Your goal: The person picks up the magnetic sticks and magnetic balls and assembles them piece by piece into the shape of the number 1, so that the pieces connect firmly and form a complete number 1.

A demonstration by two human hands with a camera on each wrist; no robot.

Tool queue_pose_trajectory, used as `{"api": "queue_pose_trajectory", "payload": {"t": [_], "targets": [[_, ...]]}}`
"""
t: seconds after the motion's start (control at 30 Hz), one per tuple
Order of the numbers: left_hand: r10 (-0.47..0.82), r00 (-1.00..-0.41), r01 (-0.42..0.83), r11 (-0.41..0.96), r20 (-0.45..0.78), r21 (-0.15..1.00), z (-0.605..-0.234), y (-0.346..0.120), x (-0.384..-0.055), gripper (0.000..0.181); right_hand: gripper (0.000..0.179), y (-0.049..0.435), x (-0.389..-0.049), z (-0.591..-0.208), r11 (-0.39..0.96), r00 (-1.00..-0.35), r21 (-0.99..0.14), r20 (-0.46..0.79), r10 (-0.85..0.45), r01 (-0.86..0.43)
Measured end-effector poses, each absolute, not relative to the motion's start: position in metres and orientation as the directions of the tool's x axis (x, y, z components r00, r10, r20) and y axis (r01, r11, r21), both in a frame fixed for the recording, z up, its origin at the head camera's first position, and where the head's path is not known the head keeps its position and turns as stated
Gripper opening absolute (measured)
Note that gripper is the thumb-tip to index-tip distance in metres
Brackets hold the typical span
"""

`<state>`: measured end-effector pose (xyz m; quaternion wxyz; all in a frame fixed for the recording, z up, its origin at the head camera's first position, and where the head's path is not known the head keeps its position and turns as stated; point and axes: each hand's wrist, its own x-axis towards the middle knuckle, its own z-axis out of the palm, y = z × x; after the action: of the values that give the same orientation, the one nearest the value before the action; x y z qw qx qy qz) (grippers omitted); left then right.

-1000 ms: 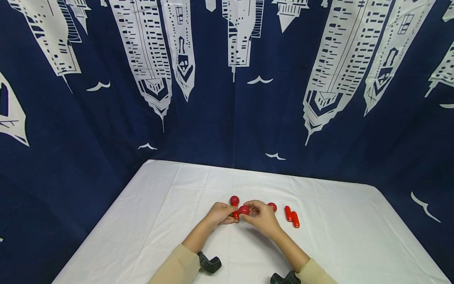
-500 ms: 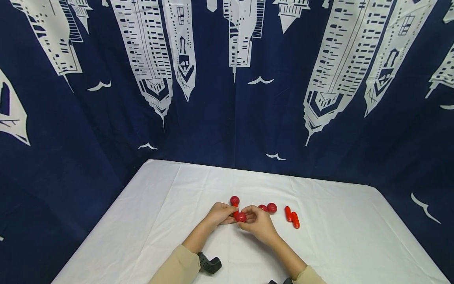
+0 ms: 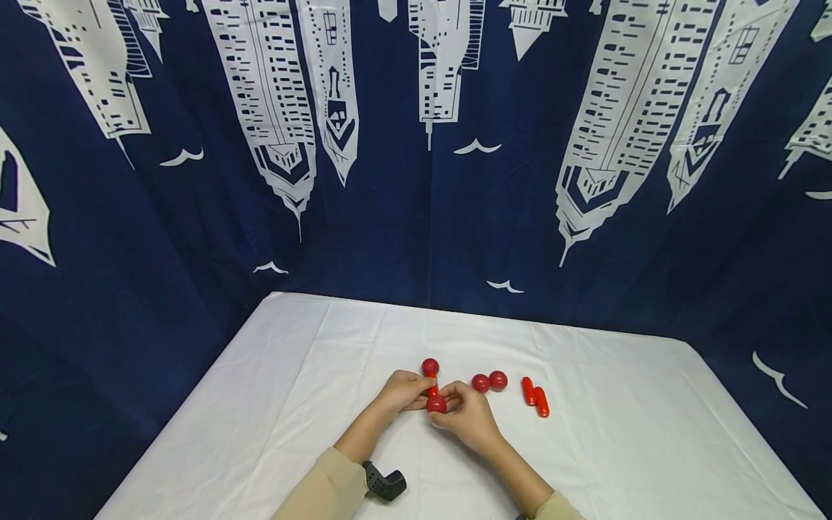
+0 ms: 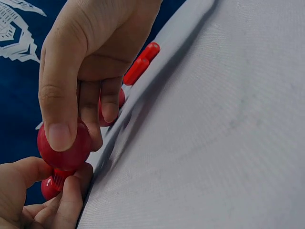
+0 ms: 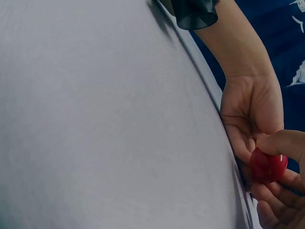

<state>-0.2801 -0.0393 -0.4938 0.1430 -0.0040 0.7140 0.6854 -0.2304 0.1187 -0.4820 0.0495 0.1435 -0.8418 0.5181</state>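
Note:
My left hand (image 3: pixel 401 390) pinches a short red plastic rod (image 3: pixel 433 391) between thumb and fingers. On the rod's far end sits a red ball (image 3: pixel 430 367). My right hand (image 3: pixel 473 417) grips a second red ball (image 3: pixel 437 404) at the rod's near end, thumb on one side and fingers on the other. In the left wrist view this ball (image 4: pixel 76 153) meets the ribbed end of the rod (image 4: pixel 59 177), lined up with it. The right wrist view shows the same ball (image 5: pixel 267 168) under the right thumb, hiding the rod behind it.
Two loose red balls (image 3: pixel 480 383) lie side by side just beyond the right hand. Farther right, two red rods (image 3: pixel 542 402) rest on the white tablecloth (image 3: pixel 624 433). A black wrist device (image 3: pixel 385 485) is on the left forearm. A dark blue printed curtain (image 3: pixel 390 238) hangs behind the table.
The right hand has brought its ball leftward and nearer the body, onto the rod's near end. The two loose balls came into fuller view. The left hand has stayed almost still.

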Motion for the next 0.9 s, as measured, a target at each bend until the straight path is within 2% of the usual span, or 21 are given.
{"api": "queue_pose_trajectory", "payload": {"t": [0.37,0.9], "targets": [[0.177,-0.965,-0.179,0.09,-0.192,0.98,-0.4913,-0.0393,-0.2767,0.026,0.032,0.1125,-0.2302,-0.4893,0.471,-0.955,-0.83,0.255,-0.154,-0.298],[0.177,-0.964,-0.184,0.087,-0.197,0.979,-0.4913,-0.0384,-0.2764,0.028,0.033,0.1135,-0.231,-0.4893,0.46,-0.955,-0.837,0.257,-0.15,-0.297]]}}
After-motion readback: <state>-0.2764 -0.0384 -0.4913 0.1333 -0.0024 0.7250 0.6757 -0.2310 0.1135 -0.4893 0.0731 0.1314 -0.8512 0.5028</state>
